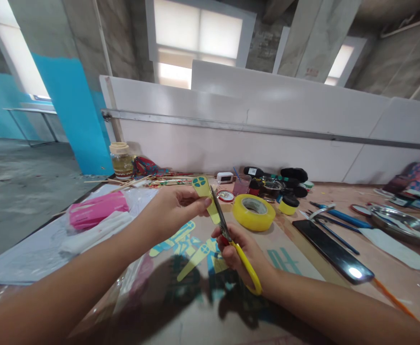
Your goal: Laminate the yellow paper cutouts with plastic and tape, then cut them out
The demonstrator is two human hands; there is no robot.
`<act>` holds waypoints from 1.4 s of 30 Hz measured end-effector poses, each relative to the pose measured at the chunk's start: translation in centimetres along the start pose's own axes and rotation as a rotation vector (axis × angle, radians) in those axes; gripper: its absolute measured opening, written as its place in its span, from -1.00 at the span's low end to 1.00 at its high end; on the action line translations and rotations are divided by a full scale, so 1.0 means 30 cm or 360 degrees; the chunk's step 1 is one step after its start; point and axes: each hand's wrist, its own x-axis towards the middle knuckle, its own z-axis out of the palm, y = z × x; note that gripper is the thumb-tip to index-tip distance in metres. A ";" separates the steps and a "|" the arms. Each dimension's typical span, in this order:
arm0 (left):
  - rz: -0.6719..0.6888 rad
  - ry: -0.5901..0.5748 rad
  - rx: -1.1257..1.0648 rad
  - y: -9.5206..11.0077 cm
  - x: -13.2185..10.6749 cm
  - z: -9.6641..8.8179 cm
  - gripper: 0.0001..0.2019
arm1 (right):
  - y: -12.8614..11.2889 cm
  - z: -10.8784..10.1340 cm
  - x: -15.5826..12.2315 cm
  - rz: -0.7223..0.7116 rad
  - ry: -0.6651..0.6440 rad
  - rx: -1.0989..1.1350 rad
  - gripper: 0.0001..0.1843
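Note:
My left hand [181, 208] pinches a yellow paper cutout [202, 187] with a rounded end bearing a blue-green four-part mark. In my right hand [240, 249] is a pair of scissors [248, 268] with yellow handles. Their blades point up along the cutout's right edge; whether they are parted is hard to tell. Below both hands, more yellow and blue cutouts and scraps [195, 256] lie on a board [303, 268] with green print. A roll of yellow tape [253, 212] stands just beyond my right hand.
A black phone [332, 249], a metal bowl [407, 223] and a blue pen-like tool [339, 214] lie to the right. Left are a pink package [98, 210] and white sheets [23, 258]. Small jars [288, 205] and a lidded jar [121, 160] line the back, before a white partition [267, 115].

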 end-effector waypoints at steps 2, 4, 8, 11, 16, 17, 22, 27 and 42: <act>-0.0040 -0.0002 -0.0021 -0.002 0.002 0.001 -0.74 | 0.002 0.000 0.002 0.0002 0.0000 0.0028 -0.28; -0.0064 0.0004 -0.0023 0.000 0.004 0.001 -0.74 | 0.002 0.001 0.003 0.0004 0.0004 0.0049 -0.29; -0.0083 0.0000 -0.0055 0.003 0.006 0.000 -0.73 | -0.003 0.004 0.004 0.0031 0.0013 0.0071 -0.30; -0.0084 -0.0003 -0.0031 0.001 0.003 -0.002 -0.73 | -0.008 0.005 0.003 0.0052 0.0018 0.0073 -0.29; -0.0094 -0.0024 -0.0055 -0.007 0.001 -0.003 -0.72 | -0.008 0.005 0.002 0.0089 0.0022 0.0071 -0.31; -0.0099 -0.0034 -0.0080 -0.009 0.002 -0.002 -0.72 | -0.007 0.005 0.002 0.0096 0.0020 0.0071 -0.31; -0.0103 -0.0050 -0.0074 -0.016 0.007 0.000 -0.72 | -0.008 0.008 0.001 0.0120 0.0033 0.0076 -0.30; -0.0103 -0.0047 -0.0005 -0.010 0.007 -0.004 -0.69 | -0.013 0.007 0.000 0.0095 0.0013 0.0016 -0.28; -0.0147 -0.0135 -0.0048 -0.004 -0.007 0.029 -0.72 | -0.017 -0.002 -0.004 -0.0110 -0.0002 -0.0155 -0.28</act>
